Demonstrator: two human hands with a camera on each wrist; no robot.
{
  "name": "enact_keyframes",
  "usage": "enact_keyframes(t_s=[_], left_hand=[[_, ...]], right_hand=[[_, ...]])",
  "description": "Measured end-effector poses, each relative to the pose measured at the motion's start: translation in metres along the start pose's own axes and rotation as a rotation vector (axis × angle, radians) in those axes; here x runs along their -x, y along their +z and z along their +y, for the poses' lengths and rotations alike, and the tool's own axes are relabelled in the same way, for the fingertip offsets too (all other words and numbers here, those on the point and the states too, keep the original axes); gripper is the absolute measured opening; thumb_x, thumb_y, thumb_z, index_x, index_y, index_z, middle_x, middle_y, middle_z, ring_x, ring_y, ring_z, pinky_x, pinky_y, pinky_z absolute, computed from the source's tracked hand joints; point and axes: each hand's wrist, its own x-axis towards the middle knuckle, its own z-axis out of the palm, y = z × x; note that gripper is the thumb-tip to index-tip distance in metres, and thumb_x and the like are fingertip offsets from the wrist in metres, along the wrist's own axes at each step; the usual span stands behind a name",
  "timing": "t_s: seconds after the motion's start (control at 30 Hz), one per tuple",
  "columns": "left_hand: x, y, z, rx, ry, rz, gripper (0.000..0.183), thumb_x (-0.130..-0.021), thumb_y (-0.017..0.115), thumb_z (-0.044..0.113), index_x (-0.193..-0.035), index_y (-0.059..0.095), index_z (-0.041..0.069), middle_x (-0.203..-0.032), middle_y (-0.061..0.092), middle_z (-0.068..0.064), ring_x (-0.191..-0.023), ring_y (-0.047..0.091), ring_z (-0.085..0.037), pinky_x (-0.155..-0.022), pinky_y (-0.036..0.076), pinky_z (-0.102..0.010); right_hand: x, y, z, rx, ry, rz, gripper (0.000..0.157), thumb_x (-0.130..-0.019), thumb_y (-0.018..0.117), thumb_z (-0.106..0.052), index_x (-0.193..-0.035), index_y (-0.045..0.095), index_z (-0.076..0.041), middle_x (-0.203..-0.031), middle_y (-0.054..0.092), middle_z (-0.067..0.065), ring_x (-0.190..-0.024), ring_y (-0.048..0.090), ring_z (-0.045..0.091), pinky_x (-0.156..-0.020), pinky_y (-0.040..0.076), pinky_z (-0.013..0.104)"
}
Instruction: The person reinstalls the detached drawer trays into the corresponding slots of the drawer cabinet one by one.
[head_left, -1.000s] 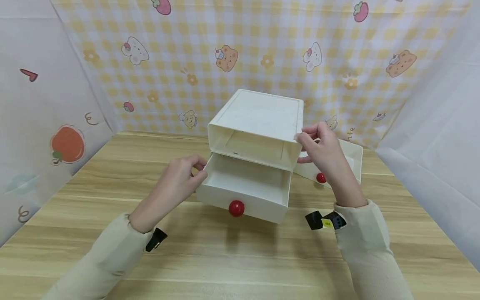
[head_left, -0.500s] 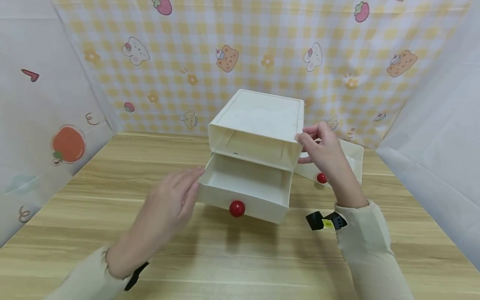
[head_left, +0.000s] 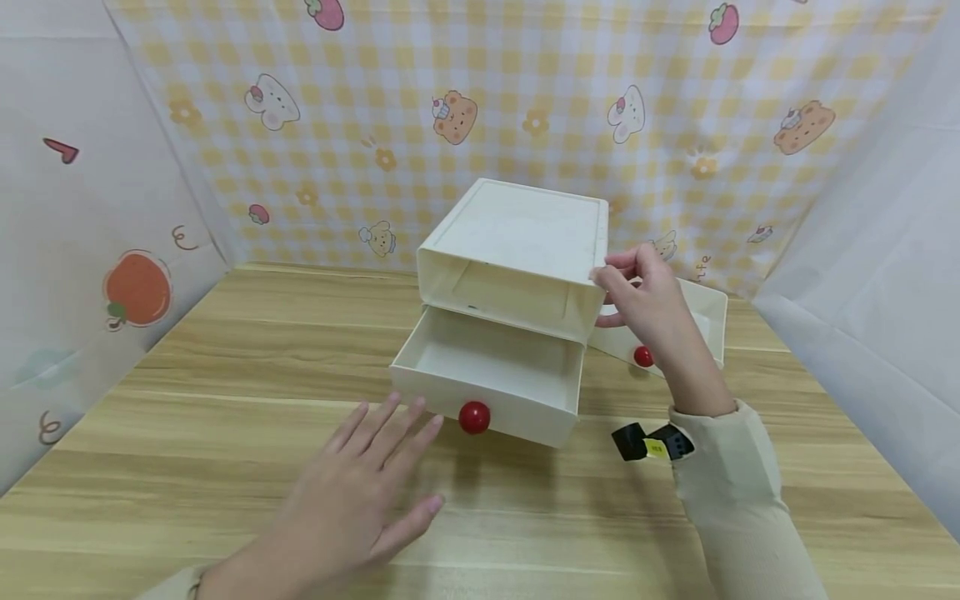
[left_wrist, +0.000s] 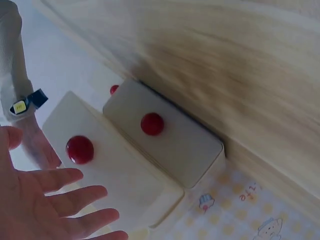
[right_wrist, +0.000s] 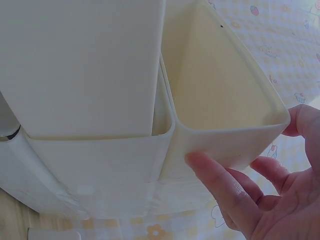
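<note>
A white plastic drawer cabinet [head_left: 536, 225] stands on the table with its top compartment hollow. Below that, a drawer [head_left: 517, 400] with a red knob [head_left: 473, 417] is pulled out. The left wrist view also shows a lower drawer [left_wrist: 175, 145], pushed in, with its own red knob [left_wrist: 152, 124]. My right hand [head_left: 645, 292] holds the cabinet's upper right front corner, thumb on top and fingers against the side wall [right_wrist: 220, 142]. Fingers spread and holding nothing, my left hand [head_left: 352, 492] is in front of the pulled-out drawer's left part.
To the cabinet's right, partly behind my right arm, a loose white drawer [head_left: 705, 308] with a red knob [head_left: 643, 356] lies on the wooden table [head_left: 247, 333]. A yellow checked cloth [head_left: 495, 50] hangs behind, and white cloth [head_left: 75, 208] hangs at the sides.
My left hand has let go of the pulled-out drawer's left edge, moved down toward me and spread its fingers. The right hand, cabinet and drawers stay in place.
</note>
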Motion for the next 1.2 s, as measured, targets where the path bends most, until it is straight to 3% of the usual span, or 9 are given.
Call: enact_keyframes(t_s=[0.2,0.7,1.2], left_hand=[[0.000,0.009,0.003,-0.014,0.018,-0.019,0.069,-0.094,0.016,0.060,-0.139,0.043,0.015,-0.144,0.042,-0.011,-0.131,0.040,-0.035,-0.104,0.034,-0.052],[-0.007,0.017,0.001,-0.050,0.033,-0.027,0.072,-0.094,0.015,0.062,-0.141,0.040,0.013,-0.145,0.040,-0.014,-0.129,0.041,-0.037,-0.104,0.035,-0.055],[-0.030,0.026,-0.008,-0.099,0.026,-0.122,0.076,-0.086,0.041,0.064,-0.143,0.036,0.014,-0.146,0.037,-0.015,-0.131,0.039,-0.038,-0.105,0.036,-0.054]], right_hand=[[0.000,0.000,0.000,-0.001,0.000,-0.001,0.039,-0.093,0.048,-0.028,-0.118,0.039,0.002,-0.104,0.044,0.010,-0.092,0.055,0.031,-0.065,0.058,0.030],[0.001,0.000,-0.001,-0.003,0.006,-0.007,0.042,-0.093,0.048,-0.029,-0.120,0.039,0.002,-0.104,0.043,0.010,-0.093,0.055,0.031,-0.065,0.058,0.030],[0.001,0.000,0.000,-0.001,0.001,0.000,0.042,-0.093,0.048,-0.029,-0.120,0.039,0.002,-0.103,0.044,0.010,-0.094,0.055,0.031,-0.065,0.058,0.030]])
